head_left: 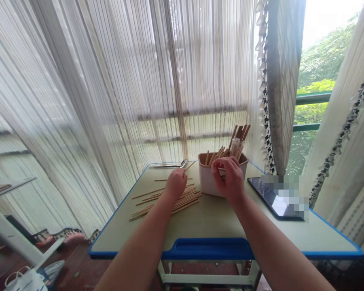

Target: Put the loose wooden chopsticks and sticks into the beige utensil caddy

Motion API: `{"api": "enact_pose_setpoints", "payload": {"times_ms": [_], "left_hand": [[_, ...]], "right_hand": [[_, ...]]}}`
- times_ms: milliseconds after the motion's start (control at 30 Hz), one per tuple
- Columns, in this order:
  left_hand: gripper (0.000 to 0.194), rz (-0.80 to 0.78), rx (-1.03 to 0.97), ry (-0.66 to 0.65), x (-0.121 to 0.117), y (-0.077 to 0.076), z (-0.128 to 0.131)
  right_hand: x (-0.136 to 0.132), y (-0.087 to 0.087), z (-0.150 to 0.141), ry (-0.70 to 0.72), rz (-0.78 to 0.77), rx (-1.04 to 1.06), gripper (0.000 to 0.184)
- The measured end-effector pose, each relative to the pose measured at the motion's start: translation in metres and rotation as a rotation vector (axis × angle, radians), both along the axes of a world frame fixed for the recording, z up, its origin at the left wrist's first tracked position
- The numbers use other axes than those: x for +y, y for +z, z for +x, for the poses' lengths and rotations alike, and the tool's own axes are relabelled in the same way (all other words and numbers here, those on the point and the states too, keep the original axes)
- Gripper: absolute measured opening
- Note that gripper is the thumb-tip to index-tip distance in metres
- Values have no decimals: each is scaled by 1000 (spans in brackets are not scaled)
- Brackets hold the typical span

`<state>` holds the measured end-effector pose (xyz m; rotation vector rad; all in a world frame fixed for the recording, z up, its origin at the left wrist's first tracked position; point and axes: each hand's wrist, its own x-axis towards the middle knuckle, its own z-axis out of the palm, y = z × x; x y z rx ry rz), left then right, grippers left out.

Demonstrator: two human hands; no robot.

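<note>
My left hand [176,182] is closed in a pinch on a single wooden chopstick [189,166] that slants up toward the holder. A loose pile of wooden chopsticks [166,202] lies on the table just below that hand. My right hand [229,178] is curled in front of the white chopstick holder [208,178], fingers pinched on a thin stick at its rim. The holder stands upright with several chopsticks [237,143] sticking out of it.
The small table [212,220] has a blue rim and a blue recess at its near edge. A metal spoon [172,165] lies at the far side. A dark tablet [274,198] rests flat at the right. Sheer curtains hang close behind.
</note>
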<state>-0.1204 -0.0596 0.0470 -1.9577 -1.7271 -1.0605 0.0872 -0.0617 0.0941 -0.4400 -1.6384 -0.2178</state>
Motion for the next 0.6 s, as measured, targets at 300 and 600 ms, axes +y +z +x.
{"api": "enact_pose_setpoints", "payload": {"times_ms": [300,600], "left_hand": [[24,151,-19,68,-13,7,5],[20,274,125,-166,-25,9,10]], "right_hand": [[8,-5,-7,39,-136,-186,12],[10,-5,-9,91,-184,-137,15]]}}
